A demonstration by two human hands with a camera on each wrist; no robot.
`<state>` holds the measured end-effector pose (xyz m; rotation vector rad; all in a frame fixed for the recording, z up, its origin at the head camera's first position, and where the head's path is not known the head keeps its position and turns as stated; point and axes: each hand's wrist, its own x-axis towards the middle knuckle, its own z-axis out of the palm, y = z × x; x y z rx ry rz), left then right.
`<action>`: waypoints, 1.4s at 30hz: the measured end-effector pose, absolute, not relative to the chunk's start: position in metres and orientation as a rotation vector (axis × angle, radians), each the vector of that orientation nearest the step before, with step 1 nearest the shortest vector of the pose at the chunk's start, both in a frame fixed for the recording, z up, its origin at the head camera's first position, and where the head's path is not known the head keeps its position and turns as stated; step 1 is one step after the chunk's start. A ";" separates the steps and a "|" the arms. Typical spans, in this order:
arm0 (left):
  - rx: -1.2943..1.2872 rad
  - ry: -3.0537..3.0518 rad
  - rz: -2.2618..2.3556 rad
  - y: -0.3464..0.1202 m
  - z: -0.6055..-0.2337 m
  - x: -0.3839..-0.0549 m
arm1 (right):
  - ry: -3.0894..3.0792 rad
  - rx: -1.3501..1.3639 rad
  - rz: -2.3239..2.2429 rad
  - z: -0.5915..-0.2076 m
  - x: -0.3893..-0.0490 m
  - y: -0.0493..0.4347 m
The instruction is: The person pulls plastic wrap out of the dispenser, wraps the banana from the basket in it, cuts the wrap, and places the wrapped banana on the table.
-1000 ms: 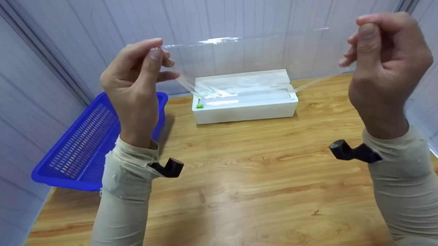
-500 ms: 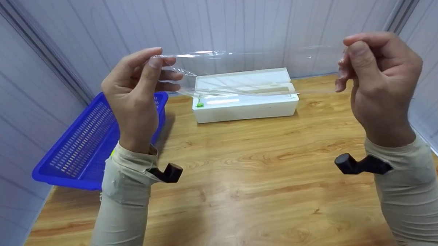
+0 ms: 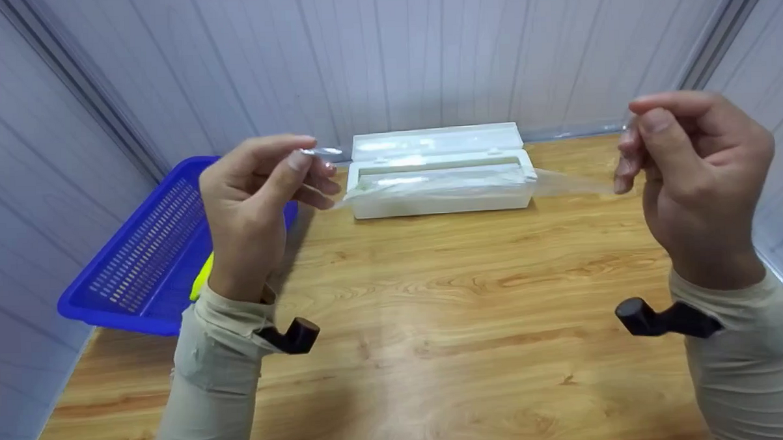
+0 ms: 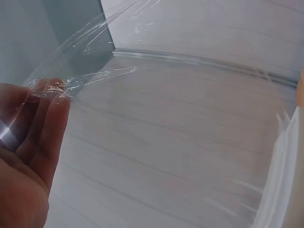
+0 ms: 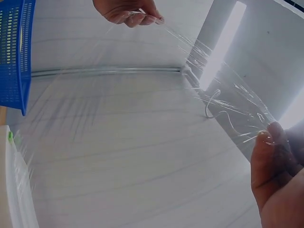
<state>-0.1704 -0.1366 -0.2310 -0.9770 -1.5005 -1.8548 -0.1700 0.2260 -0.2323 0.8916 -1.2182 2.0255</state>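
Note:
A sheet of clear cling film (image 3: pixel 572 180) hangs between two raised hands. My left hand (image 3: pixel 251 199) pinches its upper left corner between thumb and forefinger, the other fingers loosely bent. The opposite corner is pinched by my right hand (image 3: pixel 702 176). In the right wrist view the film (image 5: pixel 228 85) stretches between both hands, creased near the fingertips. Behind the film stands a long white cling film box (image 3: pixel 443 205) with its lid (image 3: pixel 437 141) tipped back. The film's lower part overlaps the box's front in the head view. A green slider (image 5: pixel 10 137) shows at the box's end.
A blue plastic basket (image 3: pixel 82 312) stands on the left, partly hidden by the left arm, with a bright yellow object (image 3: pixel 201 277) inside. The wooden tabletop (image 3: pixel 433 297) meets a pale panelled wall (image 3: pixel 425 62) behind the box.
Both hands have come down, still pinching the film, and the left has shifted slightly right. The film has dropped from above the box to in front of it. More of the yellow object shows.

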 end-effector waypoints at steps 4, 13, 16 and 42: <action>-0.998 -1.543 -1.874 -0.138 -0.239 -0.163 | -1.211 0.928 2.066 -0.237 -0.163 0.227; -0.988 -1.691 -1.941 -0.142 -0.266 -0.150 | -1.264 1.070 2.096 -0.252 -0.156 0.233; -0.966 -1.766 -1.928 -0.144 -0.273 -0.144 | -1.326 1.118 2.091 -0.259 -0.155 0.237; -0.814 -2.302 -2.108 -0.139 -0.335 -0.119 | -2.108 1.532 1.828 -0.317 -0.135 0.263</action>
